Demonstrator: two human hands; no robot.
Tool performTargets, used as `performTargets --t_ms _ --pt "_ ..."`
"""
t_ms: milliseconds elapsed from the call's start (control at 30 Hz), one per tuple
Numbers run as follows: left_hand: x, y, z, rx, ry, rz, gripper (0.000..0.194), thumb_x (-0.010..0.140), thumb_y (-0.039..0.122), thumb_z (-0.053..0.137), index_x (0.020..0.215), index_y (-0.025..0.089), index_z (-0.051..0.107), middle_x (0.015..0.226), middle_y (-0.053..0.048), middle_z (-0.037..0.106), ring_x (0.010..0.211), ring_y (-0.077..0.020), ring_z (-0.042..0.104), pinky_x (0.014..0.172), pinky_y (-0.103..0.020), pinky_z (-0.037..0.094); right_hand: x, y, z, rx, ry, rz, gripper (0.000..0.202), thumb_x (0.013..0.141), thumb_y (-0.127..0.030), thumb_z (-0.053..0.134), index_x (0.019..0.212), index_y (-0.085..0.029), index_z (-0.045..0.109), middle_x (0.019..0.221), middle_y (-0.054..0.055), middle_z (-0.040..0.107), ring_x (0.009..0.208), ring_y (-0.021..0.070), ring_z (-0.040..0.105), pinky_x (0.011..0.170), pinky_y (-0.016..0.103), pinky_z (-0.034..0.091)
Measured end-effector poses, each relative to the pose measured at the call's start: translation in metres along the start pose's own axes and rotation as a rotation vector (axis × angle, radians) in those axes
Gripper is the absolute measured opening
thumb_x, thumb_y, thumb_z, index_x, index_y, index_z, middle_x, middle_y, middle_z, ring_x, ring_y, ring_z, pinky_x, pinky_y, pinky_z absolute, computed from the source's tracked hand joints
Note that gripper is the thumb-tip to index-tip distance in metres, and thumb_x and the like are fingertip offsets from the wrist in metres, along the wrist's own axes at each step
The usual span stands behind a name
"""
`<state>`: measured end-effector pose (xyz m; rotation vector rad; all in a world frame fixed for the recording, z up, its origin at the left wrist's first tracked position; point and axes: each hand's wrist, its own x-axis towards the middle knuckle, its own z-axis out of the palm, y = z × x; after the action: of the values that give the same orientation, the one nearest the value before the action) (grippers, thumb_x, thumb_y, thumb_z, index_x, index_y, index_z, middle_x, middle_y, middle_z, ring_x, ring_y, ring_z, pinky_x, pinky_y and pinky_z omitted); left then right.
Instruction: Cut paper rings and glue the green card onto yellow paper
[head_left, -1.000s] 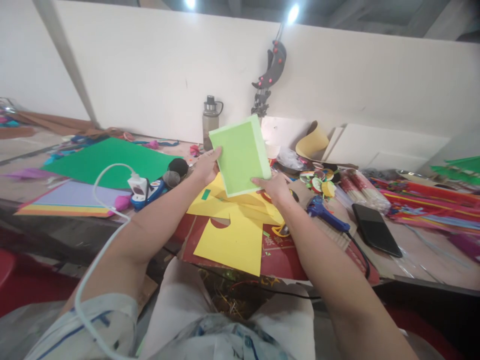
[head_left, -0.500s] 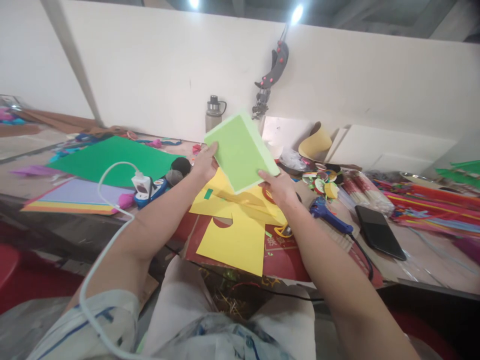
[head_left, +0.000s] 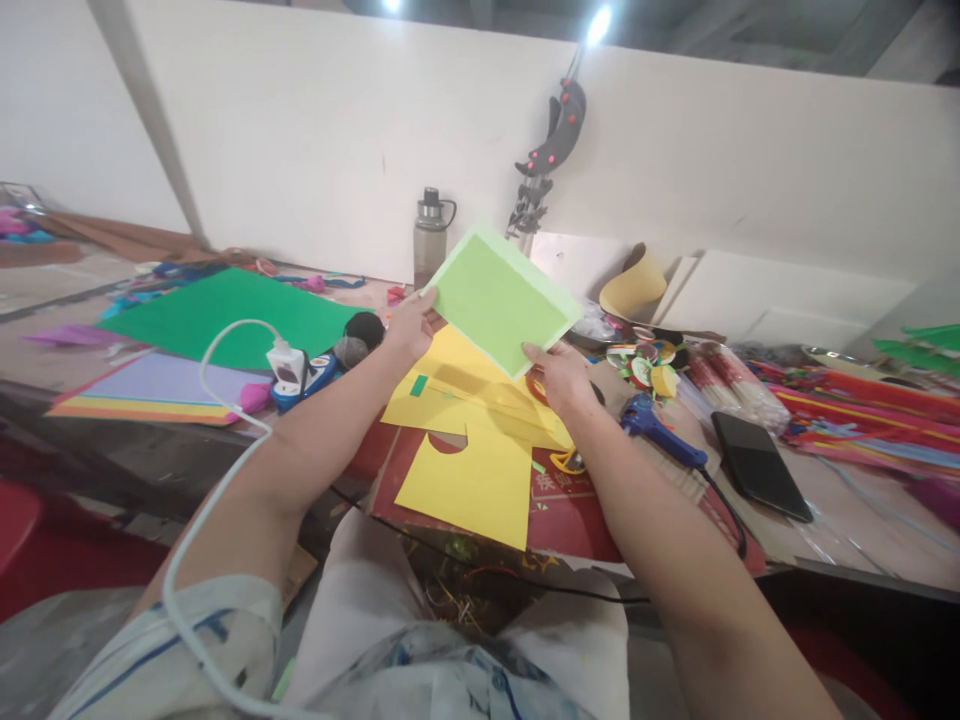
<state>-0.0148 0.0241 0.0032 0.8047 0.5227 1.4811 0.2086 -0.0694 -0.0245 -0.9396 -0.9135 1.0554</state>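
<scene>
A light green sheet with a paler border point(head_left: 502, 300) is held up over the table, tilted toward me. My left hand point(head_left: 415, 325) pinches its left corner. On its lower right corner, my right hand point(head_left: 559, 375) is closed, thumb on the front face. Below the sheet lie yellow sheets point(head_left: 472, 490), one with a rounded cutout, on a red printed board point(head_left: 577, 520). A small dark green strip point(head_left: 419, 386) rests on the yellow. Beside my right wrist is a yellow-handled tool point(head_left: 568, 461), partly hidden by my forearm.
To the right lie a blue glue gun point(head_left: 660, 432), rolls of tape point(head_left: 639, 365) and a black phone point(head_left: 759, 465). On the left are a large green sheet point(head_left: 225, 315), stacked coloured sheets point(head_left: 150, 388) and a power adapter point(head_left: 287, 366) with a white cable. A bottle point(head_left: 430, 245) stands behind.
The green sheet has turned in my hands, its right corner swinging outward to the right and its lower corner rising. Both hands keep their hold on it.
</scene>
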Motion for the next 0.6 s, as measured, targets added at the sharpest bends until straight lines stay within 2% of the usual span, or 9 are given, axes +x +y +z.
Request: performTargets --t_ms 133,267,400,467,600 --pt "-0.003 0.002 -0.001 0.091 -0.075 -0.084 0.007 0.096 0.013 0.064 0.091 0.014 0.067 0.083 -0.003 0.08 0.074 -0.0123 0.078 0.096 -0.035 0.063 0.006 0.001 -0.004 0.051 0.157 -0.151 0.017 0.07 -0.029 0.077 0.083 -0.023 0.068 0.088 0.002 0.08 0.087 0.0224 0.076 0.085 0.04 0.063" --pt "-0.004 0.005 -0.005 0.26 -0.207 -0.21 0.01 0.086 0.01 0.076 0.087 0.013 0.066 0.071 0.0 0.074 0.06 -0.0126 0.074 0.082 -0.033 0.067 0.012 0.001 -0.01 0.034 0.259 -0.238 0.015 0.075 -0.036 0.069 0.086 -0.027 0.066 0.092 -0.001 0.079 0.089 0.0201 0.074 0.087 0.037 0.061" --pt "0.002 0.008 -0.019 0.45 -0.361 -0.34 0.024 0.074 0.014 0.088 0.093 0.011 0.073 0.082 -0.007 0.079 0.07 -0.0212 0.079 0.067 -0.029 0.067 0.013 0.001 -0.012 -0.071 0.278 -0.277 0.017 0.075 -0.04 0.066 0.085 -0.027 0.064 0.092 0.0 0.078 0.086 0.0207 0.072 0.081 0.037 0.06" --pt "0.006 0.009 -0.027 0.535 -0.407 -0.383 0.032 0.067 0.019 0.094 0.091 0.011 0.074 0.083 -0.009 0.08 0.072 -0.0233 0.08 0.07 -0.031 0.068 0.011 0.001 -0.011 -0.12 0.264 -0.313 0.019 0.075 -0.042 0.067 0.086 -0.027 0.064 0.093 0.001 0.078 0.085 0.0213 0.071 0.079 0.038 0.059" --pt "0.005 0.01 -0.034 0.595 -0.475 -0.427 0.047 0.059 0.025 0.099 0.099 0.013 0.078 0.098 -0.013 0.082 0.086 -0.0253 0.08 0.09 -0.043 0.067 0.007 0.0 -0.008 -0.195 0.225 -0.38 0.023 0.077 -0.045 0.066 0.09 -0.026 0.067 0.096 0.002 0.078 0.085 0.0216 0.071 0.081 0.038 0.058"
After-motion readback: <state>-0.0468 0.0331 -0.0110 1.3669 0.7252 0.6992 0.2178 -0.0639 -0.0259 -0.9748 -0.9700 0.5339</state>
